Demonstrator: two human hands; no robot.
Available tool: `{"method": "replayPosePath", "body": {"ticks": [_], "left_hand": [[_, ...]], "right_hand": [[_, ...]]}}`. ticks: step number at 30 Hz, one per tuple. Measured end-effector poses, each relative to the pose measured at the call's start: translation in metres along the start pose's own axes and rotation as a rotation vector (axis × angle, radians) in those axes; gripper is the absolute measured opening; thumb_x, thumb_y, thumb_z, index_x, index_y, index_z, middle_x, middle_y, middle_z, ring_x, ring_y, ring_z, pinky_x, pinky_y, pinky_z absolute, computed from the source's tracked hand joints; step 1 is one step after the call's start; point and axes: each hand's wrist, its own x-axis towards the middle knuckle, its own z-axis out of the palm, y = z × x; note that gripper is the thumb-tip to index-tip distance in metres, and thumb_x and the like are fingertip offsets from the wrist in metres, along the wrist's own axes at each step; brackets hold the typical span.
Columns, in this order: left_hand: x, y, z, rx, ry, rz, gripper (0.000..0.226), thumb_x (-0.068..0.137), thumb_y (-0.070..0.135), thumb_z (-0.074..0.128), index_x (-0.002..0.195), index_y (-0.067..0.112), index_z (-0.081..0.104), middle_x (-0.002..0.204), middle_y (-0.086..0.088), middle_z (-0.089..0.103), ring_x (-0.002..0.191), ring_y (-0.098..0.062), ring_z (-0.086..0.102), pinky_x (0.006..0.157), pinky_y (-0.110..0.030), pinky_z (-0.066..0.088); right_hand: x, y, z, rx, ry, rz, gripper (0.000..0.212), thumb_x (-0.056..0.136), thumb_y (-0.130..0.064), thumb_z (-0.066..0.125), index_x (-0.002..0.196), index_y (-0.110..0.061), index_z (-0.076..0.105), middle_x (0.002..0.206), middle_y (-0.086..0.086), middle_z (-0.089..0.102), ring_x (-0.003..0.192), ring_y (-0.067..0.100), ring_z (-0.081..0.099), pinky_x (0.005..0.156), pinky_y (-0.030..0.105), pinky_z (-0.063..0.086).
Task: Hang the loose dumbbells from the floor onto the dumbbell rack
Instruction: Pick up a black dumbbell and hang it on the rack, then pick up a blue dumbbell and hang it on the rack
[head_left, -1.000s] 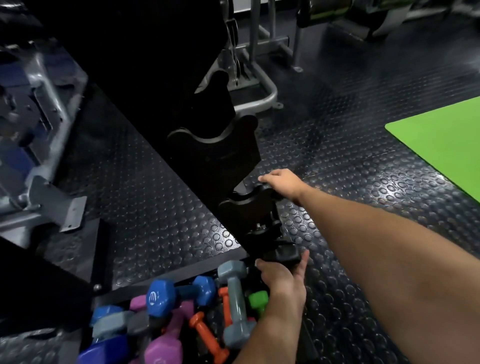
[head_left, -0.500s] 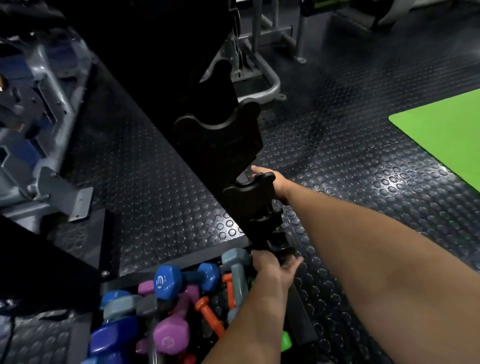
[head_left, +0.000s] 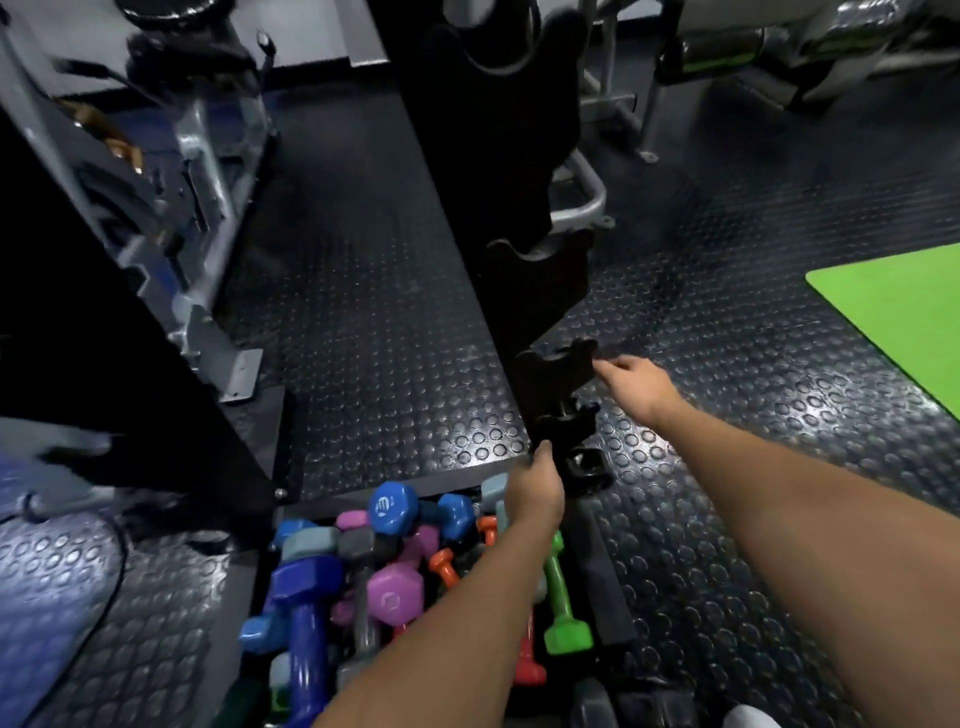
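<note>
At the rack (head_left: 524, 291), my left hand (head_left: 535, 491) grips a black dumbbell (head_left: 584, 470); my right hand (head_left: 636, 387), fingers relaxed, touches a bracket (head_left: 558, 364) above.

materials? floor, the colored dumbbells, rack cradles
Floor: looks like black rubber, raised round studs, slight sheen. Colored dumbbells: probably vinyl or neoprene coating, bright matte hex heads. Rack cradles: black, matte, likely plastic or coated metal; can't tell which.
</note>
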Motion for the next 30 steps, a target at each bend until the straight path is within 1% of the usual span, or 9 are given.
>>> {"method": "replayPosePath", "body": {"ticks": [5, 7, 11, 14, 20, 22, 26, 28, 30], "left_hand": [[-0.020, 0.008, -0.060, 0.262, -0.029, 0.259, 0.034, 0.095, 0.048, 0.053, 0.108, 0.020, 0.069, 0.108, -0.004, 0.071, 0.105, -0.025, 0.064, 0.084, -0.030, 0.046], [-0.027, 0.008, -0.082, 0.308, -0.040, 0.326, 0.031, 0.095, 0.043, 0.057, 0.107, 0.019, 0.072, 0.103, 0.000, 0.071, 0.102, -0.019, 0.064, 0.082, -0.025, 0.045], [-0.045, 0.000, -0.118, 0.461, -0.098, 0.414, 0.035, 0.094, 0.041, 0.062, 0.103, 0.011, 0.076, 0.104, -0.007, 0.075, 0.100, -0.023, 0.067, 0.083, -0.028, 0.047], [-0.059, -0.008, -0.136, 0.565, -0.150, 0.393, 0.035, 0.093, 0.044, 0.060, 0.100, 0.014, 0.076, 0.093, -0.001, 0.070, 0.090, -0.018, 0.062, 0.077, -0.028, 0.045], [-0.085, -0.040, -0.165, 0.552, -0.188, 0.326, 0.036, 0.092, 0.047, 0.059, 0.098, 0.014, 0.073, 0.099, -0.007, 0.073, 0.098, -0.026, 0.067, 0.088, -0.037, 0.052], [-0.093, -0.053, -0.174, 0.525, -0.179, 0.292, 0.040, 0.092, 0.046, 0.060, 0.100, 0.009, 0.073, 0.097, -0.008, 0.073, 0.093, -0.025, 0.066, 0.084, -0.036, 0.050], [-0.104, -0.096, -0.189, 0.378, -0.054, 0.156, 0.032, 0.092, 0.042, 0.063, 0.074, 0.015, 0.063, 0.073, -0.003, 0.063, 0.075, -0.022, 0.060, 0.061, -0.030, 0.041], [-0.109, -0.125, -0.197, 0.330, 0.032, 0.085, 0.032, 0.091, 0.038, 0.064, 0.068, 0.017, 0.061, 0.079, -0.005, 0.066, 0.080, -0.023, 0.062, 0.064, -0.028, 0.041], [-0.114, -0.153, -0.208, 0.252, 0.131, 0.012, 0.024, 0.090, 0.038, 0.064, 0.079, 0.018, 0.071, 0.094, -0.008, 0.072, 0.094, -0.026, 0.066, 0.077, -0.028, 0.047]], "right_hand": [[-0.049, 0.002, -0.001, 0.052, 0.108, -0.031, 0.040, 0.096, -0.049, 0.056, 0.114, -0.014, 0.067, 0.104, 0.005, 0.068, 0.095, 0.026, 0.062, 0.081, 0.034, 0.045], [-0.067, 0.002, 0.002, 0.093, 0.134, -0.028, 0.040, 0.091, -0.051, 0.058, 0.104, -0.015, 0.068, 0.097, 0.006, 0.068, 0.087, 0.026, 0.060, 0.077, 0.034, 0.044], [-0.102, 0.000, 0.014, 0.160, 0.137, -0.001, 0.041, 0.075, -0.059, 0.060, 0.081, -0.018, 0.064, 0.084, 0.007, 0.067, 0.081, 0.025, 0.058, 0.077, 0.041, 0.047], [-0.105, 0.012, 0.030, 0.205, 0.080, 0.037, 0.048, 0.063, -0.065, 0.062, 0.074, -0.018, 0.064, 0.086, 0.011, 0.074, 0.087, 0.034, 0.069, 0.084, 0.053, 0.055], [-0.176, 0.001, 0.075, 0.241, -0.036, 0.106, 0.031, 0.077, -0.049, 0.062, 0.078, -0.018, 0.065, 0.071, 0.002, 0.064, 0.063, 0.021, 0.056, 0.056, 0.032, 0.045], [-0.194, 0.003, 0.098, 0.252, -0.065, 0.135, 0.033, 0.075, -0.048, 0.060, 0.081, -0.017, 0.068, 0.075, 0.004, 0.067, 0.066, 0.021, 0.059, 0.059, 0.031, 0.047], [-0.228, 0.016, 0.152, 0.194, -0.241, 0.184, 0.030, 0.085, -0.040, 0.060, 0.094, -0.013, 0.068, 0.082, 0.007, 0.067, 0.069, 0.021, 0.059, 0.056, 0.026, 0.044], [-0.244, 0.023, 0.176, 0.169, -0.322, 0.209, 0.029, 0.087, -0.044, 0.061, 0.090, -0.016, 0.067, 0.081, 0.006, 0.068, 0.066, 0.018, 0.058, 0.056, 0.025, 0.043], [-0.254, 0.026, 0.198, 0.154, -0.387, 0.224, 0.033, 0.079, -0.051, 0.062, 0.087, -0.019, 0.065, 0.081, 0.005, 0.067, 0.063, 0.016, 0.056, 0.056, 0.026, 0.043]]}}
